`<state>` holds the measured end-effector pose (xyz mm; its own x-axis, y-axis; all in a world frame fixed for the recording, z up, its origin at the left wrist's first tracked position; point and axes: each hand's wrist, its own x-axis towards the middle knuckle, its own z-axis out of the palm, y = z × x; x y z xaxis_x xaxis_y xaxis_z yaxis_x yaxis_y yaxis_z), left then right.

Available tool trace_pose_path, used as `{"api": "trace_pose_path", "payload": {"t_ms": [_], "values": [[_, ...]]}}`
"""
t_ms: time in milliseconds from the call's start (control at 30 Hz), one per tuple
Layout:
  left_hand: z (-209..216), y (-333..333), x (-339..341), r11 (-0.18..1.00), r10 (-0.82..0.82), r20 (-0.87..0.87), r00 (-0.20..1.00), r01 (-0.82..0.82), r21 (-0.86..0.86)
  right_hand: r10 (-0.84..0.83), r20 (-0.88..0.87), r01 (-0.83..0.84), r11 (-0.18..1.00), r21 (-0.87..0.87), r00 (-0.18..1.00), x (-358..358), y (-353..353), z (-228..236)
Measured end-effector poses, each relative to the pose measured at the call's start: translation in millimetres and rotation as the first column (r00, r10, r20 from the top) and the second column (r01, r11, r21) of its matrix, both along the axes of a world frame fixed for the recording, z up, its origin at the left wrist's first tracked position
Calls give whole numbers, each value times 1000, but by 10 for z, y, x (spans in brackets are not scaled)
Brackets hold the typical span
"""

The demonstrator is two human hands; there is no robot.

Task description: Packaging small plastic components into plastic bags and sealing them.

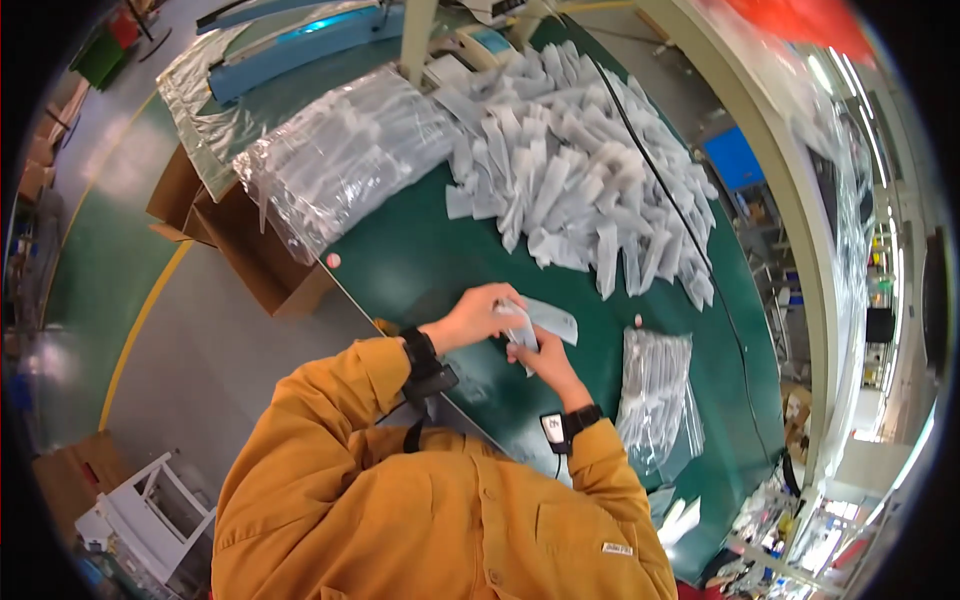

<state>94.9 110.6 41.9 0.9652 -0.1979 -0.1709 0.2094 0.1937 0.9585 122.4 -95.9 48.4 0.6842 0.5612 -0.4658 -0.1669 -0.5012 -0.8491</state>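
Over the green table point(400, 235), near its front edge, my two hands come together on a whitish translucent plastic sleeve point(553, 320). My left hand point(480, 316) pinches its left part, fingers bent round it. From the right, my right hand point(545, 358) grips the lower part between thumb and fingers. One end of the sleeve sticks out to the right past both hands. Beyond them lies a large loose heap of similar sleeves point(580, 160). What is inside the held sleeve, if anything, I cannot make out.
A big clear bag of sleeves point(345, 150) lies at the table's left edge, above an open cardboard box point(250, 245). To the right rests a smaller clear bag point(652, 390) of packed pieces. A black cable point(655, 150) crosses the heap. A blue sealing machine point(300, 50) stands far left.
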Motion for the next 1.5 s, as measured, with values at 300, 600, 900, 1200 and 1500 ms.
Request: {"api": "trace_pose_path", "payload": {"t_ms": [300, 600, 900, 1200, 1500], "values": [[116, -268, -215, 949, 189, -14, 982, -179, 259, -3, 65, -5, 994, 109, 998, -262, -217, -13], [-5, -459, -542, 506, -478, 583, 657, -336, 794, 344, 414, -213, 919, -331, 843, -382, -417, -208], [-104, -469, -558, 258, -661, 75, 746, 132, 957, 168, 888, 153, 955, -254, 427, 241, -534, -13], [-38, -526, -321, 285, -574, 546, 610, -476, 832, 498, 608, -251, 858, -448, 618, 293, -497, -199], [-335, -532, -217, 426, -635, 351, 688, -67, 902, 341, 925, 210, 904, -371, 167, 1418, -275, -315]]}}
